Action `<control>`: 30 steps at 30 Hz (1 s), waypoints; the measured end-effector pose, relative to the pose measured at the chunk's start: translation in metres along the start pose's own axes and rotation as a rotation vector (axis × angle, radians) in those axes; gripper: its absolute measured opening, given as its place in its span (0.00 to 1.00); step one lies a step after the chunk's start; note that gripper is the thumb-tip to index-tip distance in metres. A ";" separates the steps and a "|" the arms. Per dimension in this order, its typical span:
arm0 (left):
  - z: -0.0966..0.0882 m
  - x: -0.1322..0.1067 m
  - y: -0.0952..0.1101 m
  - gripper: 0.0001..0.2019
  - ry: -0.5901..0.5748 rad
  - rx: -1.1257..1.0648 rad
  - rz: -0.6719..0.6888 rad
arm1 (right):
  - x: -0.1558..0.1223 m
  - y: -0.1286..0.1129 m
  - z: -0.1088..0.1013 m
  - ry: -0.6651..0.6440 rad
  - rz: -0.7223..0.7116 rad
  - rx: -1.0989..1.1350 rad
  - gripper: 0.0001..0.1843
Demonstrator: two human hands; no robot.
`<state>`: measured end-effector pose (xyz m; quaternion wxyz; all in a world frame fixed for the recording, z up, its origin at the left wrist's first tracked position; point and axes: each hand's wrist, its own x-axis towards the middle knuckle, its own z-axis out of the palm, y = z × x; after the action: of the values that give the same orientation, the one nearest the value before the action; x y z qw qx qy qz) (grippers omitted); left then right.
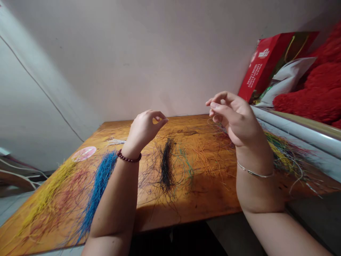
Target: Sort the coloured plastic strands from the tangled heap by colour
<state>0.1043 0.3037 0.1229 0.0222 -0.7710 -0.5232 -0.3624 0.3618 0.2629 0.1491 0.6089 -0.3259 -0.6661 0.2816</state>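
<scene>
My left hand (145, 128), wearing a beaded bracelet, is raised above the table with thumb and forefinger pinched; anything between them is too fine to make out. Higher up at the right, my right hand (230, 115) is also closed in a pinch, its other fingers curled, and whatever it may hold cannot be made out. Between and below the hands lie a bundle of thin black strands (166, 167), loose green strands (186, 163) and orange strands (204, 160). Blue strands (102, 185) lie beside my left forearm. White strands (115, 141) show behind my left wrist.
Yellow strands (50, 192) and red strands (71, 192) spread over the left of the wooden table (213, 199). A mixed-colour pile (282, 153) lies beyond my right forearm. A pink round disc (84, 154) sits far left. A red bag (262, 64) and red plush (311, 96) stand right.
</scene>
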 end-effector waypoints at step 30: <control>-0.006 -0.010 0.008 0.11 -0.645 0.074 0.145 | -0.012 -0.013 0.000 -0.064 -0.041 -0.033 0.09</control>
<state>0.1057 0.2895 0.1238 -0.0908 -0.8798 -0.4600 -0.0778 0.3607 0.2456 0.1514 0.5875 -0.3128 -0.6964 0.2685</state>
